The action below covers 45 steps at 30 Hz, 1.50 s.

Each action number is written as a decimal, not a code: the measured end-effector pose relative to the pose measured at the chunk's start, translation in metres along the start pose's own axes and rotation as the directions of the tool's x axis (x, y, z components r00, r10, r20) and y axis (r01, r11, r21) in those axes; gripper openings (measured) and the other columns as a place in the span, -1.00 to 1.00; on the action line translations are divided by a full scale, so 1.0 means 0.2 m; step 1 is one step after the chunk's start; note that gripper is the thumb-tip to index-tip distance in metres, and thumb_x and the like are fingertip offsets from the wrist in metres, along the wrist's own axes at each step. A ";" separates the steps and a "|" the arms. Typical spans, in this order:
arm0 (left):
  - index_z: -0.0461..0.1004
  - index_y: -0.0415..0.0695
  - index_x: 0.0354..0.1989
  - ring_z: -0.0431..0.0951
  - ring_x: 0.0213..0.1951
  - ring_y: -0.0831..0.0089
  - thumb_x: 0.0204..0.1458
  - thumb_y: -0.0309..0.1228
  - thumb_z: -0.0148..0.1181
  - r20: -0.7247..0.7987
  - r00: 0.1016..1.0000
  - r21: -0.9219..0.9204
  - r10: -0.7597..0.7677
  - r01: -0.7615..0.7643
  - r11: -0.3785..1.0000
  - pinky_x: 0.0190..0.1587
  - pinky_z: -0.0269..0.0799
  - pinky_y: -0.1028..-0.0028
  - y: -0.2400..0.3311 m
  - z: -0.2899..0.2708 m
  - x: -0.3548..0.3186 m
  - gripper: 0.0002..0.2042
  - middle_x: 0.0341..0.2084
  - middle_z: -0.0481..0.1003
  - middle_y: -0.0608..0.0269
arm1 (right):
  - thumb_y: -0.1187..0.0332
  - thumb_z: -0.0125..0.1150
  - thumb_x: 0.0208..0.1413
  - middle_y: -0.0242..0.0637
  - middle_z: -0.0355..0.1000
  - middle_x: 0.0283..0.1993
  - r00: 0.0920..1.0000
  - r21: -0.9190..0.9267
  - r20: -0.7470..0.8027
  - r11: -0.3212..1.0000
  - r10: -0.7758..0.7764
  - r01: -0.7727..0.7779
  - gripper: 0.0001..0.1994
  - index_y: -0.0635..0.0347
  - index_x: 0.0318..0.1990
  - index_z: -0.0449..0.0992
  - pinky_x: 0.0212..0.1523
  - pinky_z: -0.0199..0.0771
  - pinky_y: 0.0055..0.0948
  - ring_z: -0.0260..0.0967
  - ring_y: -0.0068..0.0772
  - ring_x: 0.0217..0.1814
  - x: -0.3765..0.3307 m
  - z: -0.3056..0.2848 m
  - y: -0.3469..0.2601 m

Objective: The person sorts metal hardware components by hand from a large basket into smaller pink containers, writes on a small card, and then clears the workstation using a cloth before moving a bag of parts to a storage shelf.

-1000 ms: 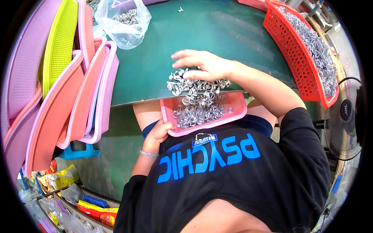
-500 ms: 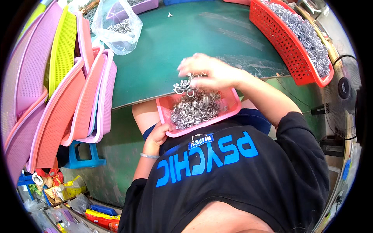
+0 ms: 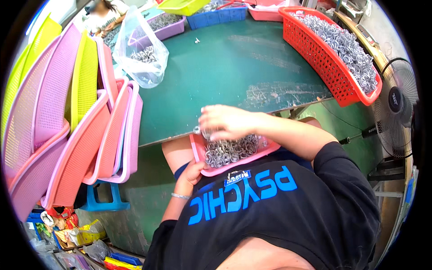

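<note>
On my lap, against the table edge, rests a pink plastic basket (image 3: 226,169) partly filled with small silvery metal rings (image 3: 231,152). My left hand (image 3: 194,172) grips its near left corner, thumb over the rim. Above the basket's far left corner is my right hand (image 3: 227,123), fingers curled down around a small clump of the metal rings. Some of that clump shows below the fingertips; the rest is hidden by the hand.
A red basket (image 3: 330,58) heaped with metal pieces stands at the table's right. Nested colourful baskets (image 3: 81,153) crowd the left, beside a clear plastic bag (image 3: 143,54). Purple and blue baskets (image 3: 218,19) line the far edge, where a person (image 3: 104,15) sits. A fan (image 3: 396,101) stands at right.
My right hand has come down and toward the basket's far left corner with the rings. My left hand keeps its grip. The view has tilted up, showing more of the table's far side.
</note>
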<state>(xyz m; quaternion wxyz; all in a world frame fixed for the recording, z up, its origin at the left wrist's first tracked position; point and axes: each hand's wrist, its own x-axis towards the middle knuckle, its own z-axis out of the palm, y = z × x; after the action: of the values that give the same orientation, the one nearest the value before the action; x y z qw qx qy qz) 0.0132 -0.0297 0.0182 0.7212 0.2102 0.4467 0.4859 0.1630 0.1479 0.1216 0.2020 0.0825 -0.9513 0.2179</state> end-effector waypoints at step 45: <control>0.28 -0.40 -0.23 0.49 -0.47 0.19 -0.30 -0.59 -0.06 -0.183 0.983 -0.158 0.008 -0.038 0.987 -0.39 0.49 0.25 0.05 -0.04 -0.34 -0.65 -0.49 0.43 0.02 | 0.12 0.05 -0.08 -0.11 0.39 -0.44 0.806 -0.148 -0.001 0.797 0.592 -0.585 -0.71 0.18 -0.40 0.41 -0.32 0.34 -0.23 0.35 -0.08 -0.33 -0.31 -0.27 -0.28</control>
<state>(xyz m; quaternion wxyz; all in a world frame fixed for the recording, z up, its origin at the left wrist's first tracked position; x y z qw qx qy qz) -0.0066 -0.0872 0.0515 0.6865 0.1115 0.4674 0.5458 0.2526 0.1266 0.1619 0.1081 -0.2264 -0.9471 0.2003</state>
